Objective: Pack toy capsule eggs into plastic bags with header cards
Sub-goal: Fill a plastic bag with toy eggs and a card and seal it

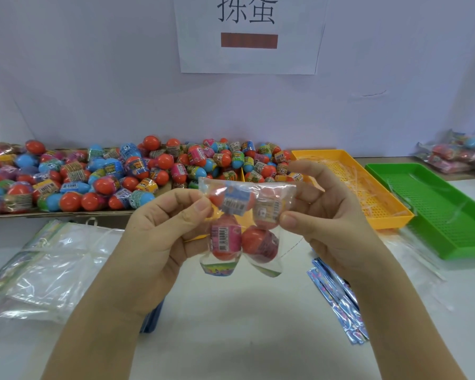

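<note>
Capsule eggs (239,223), four of them by my count, sit two over two inside the clear plastic bag (247,185) that you hold up in the air above the middle of the bench (244,338). Your left grip (159,237) pinches the bag's upper left edge between thumb and fingers. Your right grip (327,215) pinches the upper right edge the same way, so the bag hangs between them. A strip of printed colour (217,270) shows at the bag's lower end. It may be the header card, but I cannot tell whether it is fixed on. The top edge between your thumbs looks unsealed, so I judge this bag filled but not finished, with closing it left to do. Behind the bag, a big heap of loose eggs (121,176) lies along the back of the bench, which means plenty remains to pack. A stack of empty clear bags (52,264) lies near your left forearm, and a fan of blue printed cards (337,300) lies by your right forearm. Further right stand a yellow tray (368,193) and a green tray (436,209), both strewn with clear plastic strips. At the far right edge a small pile of finished packs (455,154) suggests that some of the work is done.
</note>
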The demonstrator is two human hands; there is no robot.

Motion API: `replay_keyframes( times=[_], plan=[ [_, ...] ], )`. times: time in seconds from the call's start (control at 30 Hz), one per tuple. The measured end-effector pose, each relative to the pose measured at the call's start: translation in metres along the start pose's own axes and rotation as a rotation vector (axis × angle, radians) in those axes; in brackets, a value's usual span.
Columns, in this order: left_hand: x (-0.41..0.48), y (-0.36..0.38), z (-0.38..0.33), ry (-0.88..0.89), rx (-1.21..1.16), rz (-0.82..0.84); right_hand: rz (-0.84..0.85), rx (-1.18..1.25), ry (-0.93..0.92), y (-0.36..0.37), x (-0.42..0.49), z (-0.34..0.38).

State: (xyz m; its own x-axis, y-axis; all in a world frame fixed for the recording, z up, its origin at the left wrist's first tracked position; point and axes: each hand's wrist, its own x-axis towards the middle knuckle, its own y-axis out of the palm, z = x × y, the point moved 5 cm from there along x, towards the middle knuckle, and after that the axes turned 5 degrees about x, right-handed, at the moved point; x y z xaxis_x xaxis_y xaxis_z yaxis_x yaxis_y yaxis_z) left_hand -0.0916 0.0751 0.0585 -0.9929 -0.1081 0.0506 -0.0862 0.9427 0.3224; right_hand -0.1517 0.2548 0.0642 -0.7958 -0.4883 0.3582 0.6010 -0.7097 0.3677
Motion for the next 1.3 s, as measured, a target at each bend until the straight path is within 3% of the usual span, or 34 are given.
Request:
replay_keyframes(
  times=[0.2, 0.3, 0.37, 0.47, 0.63, 1.0, 1.17, 1.3],
  plan=[
    [0.002, -0.004, 0.000, 0.023, 0.005, -0.005, -0.087, 0.066, 0.075, -0.004, 0.001, -0.004],
    [0.004, -0.004, 0.000, 0.051, 0.006, -0.015, -0.170, 0.163, 0.254, -0.006, 0.002, -0.008],
    [0.004, -0.004, 0.001, 0.064, 0.017, -0.022, -0.199, 0.056, 0.329, -0.004, 0.001, -0.011],
    [0.004, -0.003, 0.002, 0.069, 0.022, -0.040, -0.172, -0.145, 0.234, -0.002, -0.002, -0.014],
    [0.006, -0.009, 0.003, 0.057, 0.093, -0.086, -0.190, -0.149, 0.130, -0.003, -0.002, -0.012],
    [0.005, -0.002, 0.003, -0.003, -0.054, -0.023, -0.131, 0.022, 0.252, -0.001, -0.002, -0.018],
    [0.007, -0.009, 0.006, 0.003, 0.033, -0.084, -0.012, -0.016, 0.277, 0.007, -0.003, -0.019],
    [0.009, -0.014, 0.010, -0.027, -0.018, -0.159, -0.024, -0.011, 0.247, 0.006, -0.002, -0.018]
  ],
)
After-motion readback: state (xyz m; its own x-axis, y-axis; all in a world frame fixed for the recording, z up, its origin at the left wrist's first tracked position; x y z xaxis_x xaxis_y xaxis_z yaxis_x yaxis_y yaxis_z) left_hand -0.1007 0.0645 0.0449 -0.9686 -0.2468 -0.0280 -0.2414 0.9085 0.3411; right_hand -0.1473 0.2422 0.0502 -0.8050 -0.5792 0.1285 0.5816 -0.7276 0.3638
